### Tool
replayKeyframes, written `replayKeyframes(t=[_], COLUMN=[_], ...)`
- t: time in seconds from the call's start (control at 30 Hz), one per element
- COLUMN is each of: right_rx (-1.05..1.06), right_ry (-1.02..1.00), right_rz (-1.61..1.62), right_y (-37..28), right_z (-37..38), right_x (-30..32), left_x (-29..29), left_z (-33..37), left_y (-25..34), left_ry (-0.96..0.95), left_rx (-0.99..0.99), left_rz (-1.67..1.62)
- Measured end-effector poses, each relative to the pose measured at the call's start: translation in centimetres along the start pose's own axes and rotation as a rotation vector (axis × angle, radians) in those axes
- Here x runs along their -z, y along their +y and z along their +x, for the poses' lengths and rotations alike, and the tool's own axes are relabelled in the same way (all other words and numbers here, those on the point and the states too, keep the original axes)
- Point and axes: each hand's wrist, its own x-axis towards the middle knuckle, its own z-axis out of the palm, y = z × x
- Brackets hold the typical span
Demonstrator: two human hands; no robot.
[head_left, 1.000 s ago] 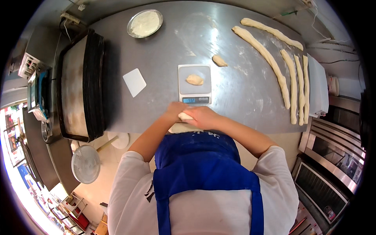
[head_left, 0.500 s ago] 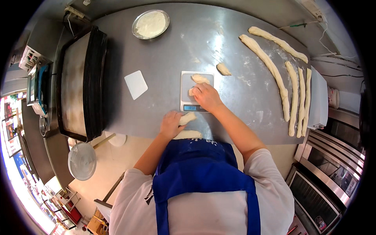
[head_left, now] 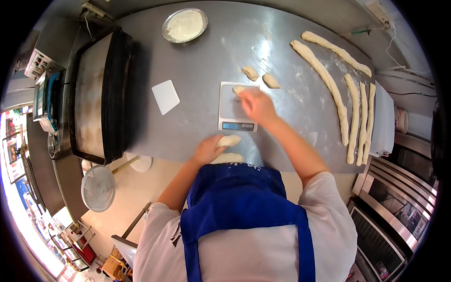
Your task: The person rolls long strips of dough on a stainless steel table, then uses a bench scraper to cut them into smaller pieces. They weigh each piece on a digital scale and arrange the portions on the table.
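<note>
My right hand (head_left: pixel 257 105) is over the kitchen scale (head_left: pixel 230 110), its fingers closed on a small dough piece (head_left: pixel 238 90) at the pan's far edge. Just beyond the scale, two cut dough pieces (head_left: pixel 250 73) lie side by side on the steel table. Close to my apron, my left hand (head_left: pixel 208 150) is wrapped around a dough strip (head_left: pixel 230 141), whose end sticks out past the fingers. Another dough strip (head_left: pixel 229 158) lies at the table's near edge, partly hidden by the apron and hand.
A white dough scraper (head_left: pixel 165 97) lies left of the scale. At the far side is a metal bowl of flour (head_left: pixel 184 26). Stacked dark baking trays (head_left: pixel 90 98) stand on the left. Several long dough ropes (head_left: pixel 324 75) lie on the right of the table.
One dough piece has gone from the scale to the table beyond it, beside the other. My right hand has moved farther away and right with the second piece. My left hand stays near the strip.
</note>
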Motion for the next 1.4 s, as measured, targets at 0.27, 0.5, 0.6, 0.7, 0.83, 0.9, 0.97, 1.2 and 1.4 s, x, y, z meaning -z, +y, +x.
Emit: replayKeyframes(t=[0.27,0.5,0.6,0.7,0.83,0.9,0.97,1.2,1.4], right_rx=[0.016,0.021,0.061,0.083,0.036,0.012,-0.011,-0.138,0.104], right_ry=[-0.393,-0.596,-0.668,-0.694,-0.712,-0.693,-0.734,-0.35,-0.036], right_rz=[0.116,-0.17,-0.274,-0.325,-0.406,-0.35,-0.249,0.075,-0.362], right_y=[-4.9,-5.8,-6.6,-7.8,-8.0,-7.6,-8.0,-11.2,-2.6], right_z=[-11.0,-10.8,-10.4,-9.4,-9.3,-10.2,-10.8,-4.9,1.1], right_x=[-2.5,-0.8,-0.6,-0.4,-0.5,-1.1,-1.2,-0.7,-2.5], left_x=[-0.3,0.5,2.3,1.7,-0.2,-0.8,-1.0,-2.1,-1.1], left_z=[3.0,3.4,3.1,4.6,4.0,3.9,3.5,2.5,1.1], left_y=[1.3,2.5,5.6,6.0,6.1,5.4,4.8,2.7,1.1], left_ry=[-0.413,-0.558,-0.568,-0.678,-0.404,-0.384,-0.41,0.044,0.135], left_rx=[0.039,0.081,0.015,0.033,-0.014,-0.007,-0.076,-0.194,-0.148], left_rz=[-0.456,-0.291,-0.086,-0.004,0.377,0.525,0.67,0.536,0.334])
